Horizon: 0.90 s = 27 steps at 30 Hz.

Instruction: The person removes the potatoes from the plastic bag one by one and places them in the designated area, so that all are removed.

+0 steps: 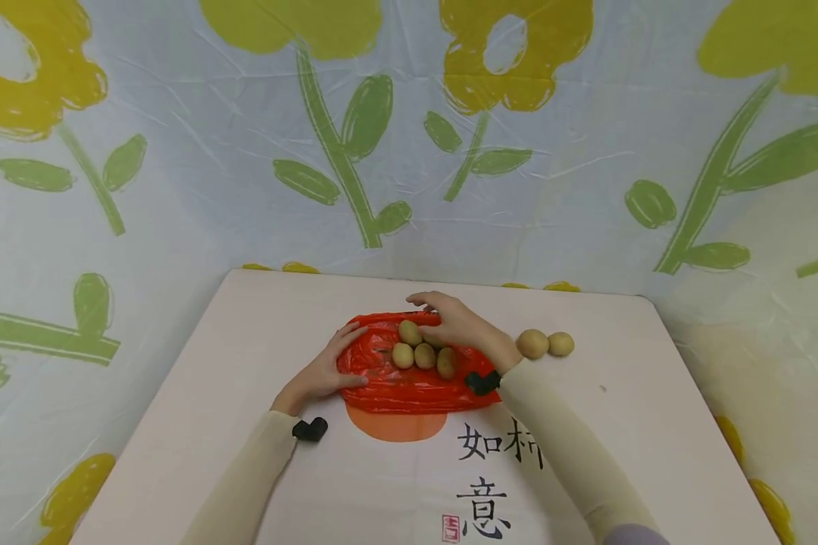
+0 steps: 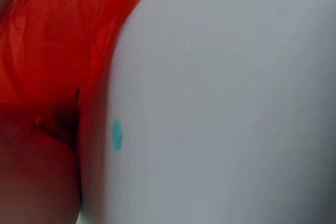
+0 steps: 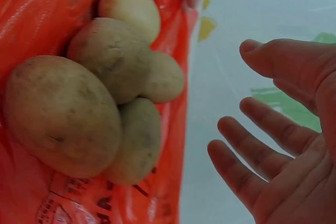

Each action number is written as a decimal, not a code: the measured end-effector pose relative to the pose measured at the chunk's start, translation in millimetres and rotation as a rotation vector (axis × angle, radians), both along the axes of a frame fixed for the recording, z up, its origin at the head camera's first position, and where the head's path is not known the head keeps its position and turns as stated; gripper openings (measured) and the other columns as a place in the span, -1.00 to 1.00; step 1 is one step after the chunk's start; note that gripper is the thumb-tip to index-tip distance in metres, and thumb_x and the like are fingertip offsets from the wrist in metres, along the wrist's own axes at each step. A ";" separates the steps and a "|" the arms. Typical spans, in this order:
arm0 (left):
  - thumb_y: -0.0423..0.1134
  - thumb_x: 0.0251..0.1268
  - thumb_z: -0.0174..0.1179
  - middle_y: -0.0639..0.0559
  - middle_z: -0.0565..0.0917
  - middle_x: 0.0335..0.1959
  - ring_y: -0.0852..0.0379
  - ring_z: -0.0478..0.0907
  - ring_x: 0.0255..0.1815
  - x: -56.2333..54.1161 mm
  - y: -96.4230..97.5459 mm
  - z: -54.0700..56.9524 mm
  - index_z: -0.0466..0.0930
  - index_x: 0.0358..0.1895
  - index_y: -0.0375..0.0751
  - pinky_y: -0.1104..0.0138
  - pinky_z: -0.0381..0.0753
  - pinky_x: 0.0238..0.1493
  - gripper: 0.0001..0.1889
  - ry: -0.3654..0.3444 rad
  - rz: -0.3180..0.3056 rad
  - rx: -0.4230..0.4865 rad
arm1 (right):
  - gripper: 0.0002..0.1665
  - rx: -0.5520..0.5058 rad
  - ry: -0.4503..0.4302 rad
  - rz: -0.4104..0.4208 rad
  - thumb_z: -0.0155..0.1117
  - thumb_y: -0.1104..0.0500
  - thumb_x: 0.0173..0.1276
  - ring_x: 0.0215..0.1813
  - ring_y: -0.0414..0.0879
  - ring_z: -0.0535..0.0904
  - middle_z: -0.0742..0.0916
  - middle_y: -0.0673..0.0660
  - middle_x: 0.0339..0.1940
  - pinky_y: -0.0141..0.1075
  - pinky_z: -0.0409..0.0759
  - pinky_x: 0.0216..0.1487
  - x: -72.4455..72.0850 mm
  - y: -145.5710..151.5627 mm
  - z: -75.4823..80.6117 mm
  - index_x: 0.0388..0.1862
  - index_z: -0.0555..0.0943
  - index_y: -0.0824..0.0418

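Several potatoes (image 1: pixel 425 356) lie in a cluster on a red plastic bag (image 1: pixel 382 393) spread on the table. At the bag's left end, my left hand (image 1: pixel 320 371) rests with thumb and fingers spread against the plastic. In the left wrist view the red bag (image 2: pixel 58 40) covers part of that hand. My right hand (image 1: pixel 460 325) is over the far right side of the cluster, partly hiding it. The right wrist view shows the right hand's fingers (image 3: pixel 268 124) extended and apart, holding nothing, beside a large potato (image 3: pixel 63 116) and smaller ones.
Two more potatoes (image 1: pixel 545 344) sit on the table right of the bag, beside my right forearm. The pale table cover (image 1: pixel 354 484) carries an orange shape and black characters. A flower-printed sheet (image 1: pixel 409 174) stands behind the table.
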<state>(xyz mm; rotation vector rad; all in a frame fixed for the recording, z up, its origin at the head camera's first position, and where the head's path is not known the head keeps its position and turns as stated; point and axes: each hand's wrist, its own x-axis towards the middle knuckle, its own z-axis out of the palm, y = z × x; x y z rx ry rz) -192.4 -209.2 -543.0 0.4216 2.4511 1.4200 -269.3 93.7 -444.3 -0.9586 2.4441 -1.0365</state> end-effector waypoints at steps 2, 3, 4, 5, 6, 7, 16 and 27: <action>-0.11 0.12 0.49 0.10 -0.14 0.72 -0.21 -0.28 0.72 0.8 0.3 0.4 0.11 0.65 0.18 -0.36 -0.03 0.57 0.01 -0.001 0.004 0.000 | -0.32 0.018 0.006 0.012 0.32 0.24 0.45 0.38 0.25 0.53 0.55 0.25 0.43 0.14 0.54 0.38 -1.2 -2.7 -4.4 0.52 0.39 0.16; -0.11 0.12 0.48 0.09 -0.13 0.71 -0.21 -0.27 0.72 0.8 0.1 0.3 0.10 0.65 0.17 -0.37 -0.03 0.57 0.01 0.002 0.005 -0.003 | -0.33 0.024 0.008 0.015 0.33 0.23 0.45 0.37 0.24 0.53 0.56 0.25 0.43 0.13 0.54 0.38 -1.6 -4.0 -6.2 0.50 0.41 0.16; -0.11 0.13 0.48 0.07 -0.13 0.72 -0.23 -0.27 0.72 1.1 0.2 0.9 0.10 0.65 0.16 -0.38 -0.02 0.56 0.01 0.006 0.003 -0.003 | -0.34 0.031 0.014 0.018 0.34 0.24 0.45 0.37 0.23 0.54 0.57 0.24 0.42 0.12 0.55 0.38 -2.2 -5.2 -8.2 0.49 0.42 0.17; -0.12 0.13 0.48 0.06 -0.13 0.72 -0.23 -0.26 0.72 1.3 0.2 1.4 0.10 0.65 0.15 -0.38 -0.02 0.56 0.01 0.007 0.004 -0.003 | -0.35 0.035 0.019 0.022 0.35 0.24 0.44 0.36 0.22 0.54 0.58 0.25 0.41 0.11 0.55 0.38 -2.8 -6.3 -9.8 0.48 0.43 0.17; -0.12 0.13 0.48 0.06 -0.13 0.72 -0.23 -0.26 0.72 1.3 0.3 1.8 0.10 0.65 0.15 -0.38 -0.02 0.56 0.01 0.007 0.005 -0.002 | -0.35 0.037 0.023 0.029 0.35 0.25 0.44 0.35 0.22 0.54 0.58 0.26 0.41 0.11 0.55 0.38 -3.3 -7.3 -11.1 0.47 0.44 0.20; -0.12 0.14 0.48 0.06 -0.13 0.72 -0.23 -0.26 0.72 1.2 0.3 2.1 0.09 0.65 0.16 -0.37 -0.02 0.56 0.01 0.007 0.004 -0.003 | -0.36 0.038 0.027 0.034 0.35 0.26 0.43 0.34 0.22 0.55 0.59 0.27 0.40 0.11 0.55 0.38 -3.8 -8.2 -12.2 0.46 0.45 0.22; -0.09 0.15 0.50 0.09 -0.11 0.71 -0.21 -0.26 0.72 -1.0 1.9 4.1 0.10 0.65 0.16 -0.36 -0.06 0.58 0.01 0.011 -0.002 0.010 | -0.44 0.099 0.054 0.042 0.35 0.24 0.45 0.27 0.15 0.58 0.67 0.26 0.28 0.06 0.56 0.37 -9.1 -13.6 -20.4 0.39 0.51 0.29; -0.11 0.16 0.45 -0.01 -0.09 0.71 -0.27 -0.19 0.70 1.1 1.5 4.1 0.10 0.65 0.07 -0.39 0.00 0.55 -0.01 0.020 -0.004 0.014 | -0.41 0.097 0.050 0.037 0.39 0.23 0.42 0.26 0.14 0.57 0.63 0.23 0.34 0.08 0.55 0.38 -15.8 -13.3 -31.8 0.41 0.52 0.23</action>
